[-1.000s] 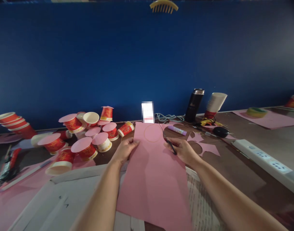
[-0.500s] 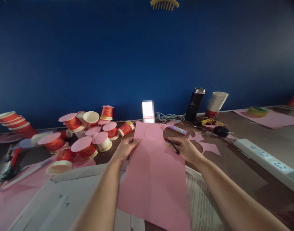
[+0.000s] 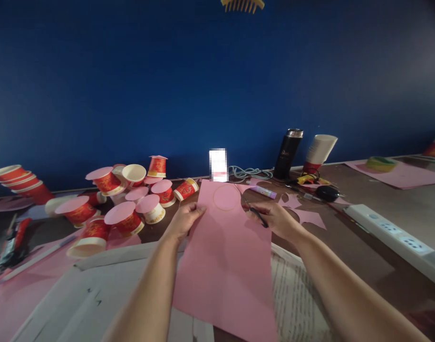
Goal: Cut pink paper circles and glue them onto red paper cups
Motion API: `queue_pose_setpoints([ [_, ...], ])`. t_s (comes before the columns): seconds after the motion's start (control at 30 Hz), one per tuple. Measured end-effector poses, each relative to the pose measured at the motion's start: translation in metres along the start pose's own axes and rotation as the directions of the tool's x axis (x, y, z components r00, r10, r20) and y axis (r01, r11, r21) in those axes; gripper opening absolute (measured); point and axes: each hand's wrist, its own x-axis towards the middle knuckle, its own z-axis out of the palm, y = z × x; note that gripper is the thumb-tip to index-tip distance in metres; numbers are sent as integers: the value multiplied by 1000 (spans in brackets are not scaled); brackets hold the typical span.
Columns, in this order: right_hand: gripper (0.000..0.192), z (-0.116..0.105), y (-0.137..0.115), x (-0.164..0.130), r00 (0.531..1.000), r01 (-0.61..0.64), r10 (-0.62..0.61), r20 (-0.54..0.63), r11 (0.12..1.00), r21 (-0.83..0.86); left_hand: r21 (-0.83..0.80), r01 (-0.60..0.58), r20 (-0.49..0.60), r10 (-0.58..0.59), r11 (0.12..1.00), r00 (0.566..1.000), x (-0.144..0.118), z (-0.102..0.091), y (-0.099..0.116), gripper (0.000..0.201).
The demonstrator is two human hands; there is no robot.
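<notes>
A long sheet of pink paper [image 3: 226,266] is held out in front of me, with a circle outlined near its far end. My left hand [image 3: 186,219] pinches the sheet's left edge, thumb on top. In my right hand [image 3: 274,219] is a pair of scissors [image 3: 258,216] with dark handles, the fingers closed round them. Their blades lie at the sheet's right edge, beside the drawn circle; how far apart they stand is hard to make out. A strip of pink paper sticks out to the right by the blades.
Red paper cups [image 3: 122,219], several topped with pink discs, crowd the left side. On the right are a glue stick [image 3: 263,192], pink scraps [image 3: 312,218], a black flask [image 3: 288,154], stacked cups [image 3: 320,151] and a power strip [image 3: 395,237]. A lit screen [image 3: 218,165] stands behind.
The pink strip beside the blades now bends out farther to the right, partly over the glue stick's end. The sheet's near right part has shifted slightly left. Both hands keep their grip.
</notes>
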Motion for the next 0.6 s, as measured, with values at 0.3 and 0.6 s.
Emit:
queue_pose_setpoints([
  [0.3,42,-5,11,0,998,38,-38,44,999,2,42,-20,7,20,999,1000,1,-2,-3,41],
  [0.6,36,-5,19,1,997,59,-60,54,998,13,61,-6,-10,7,998,1000,1,-3,-1,42],
])
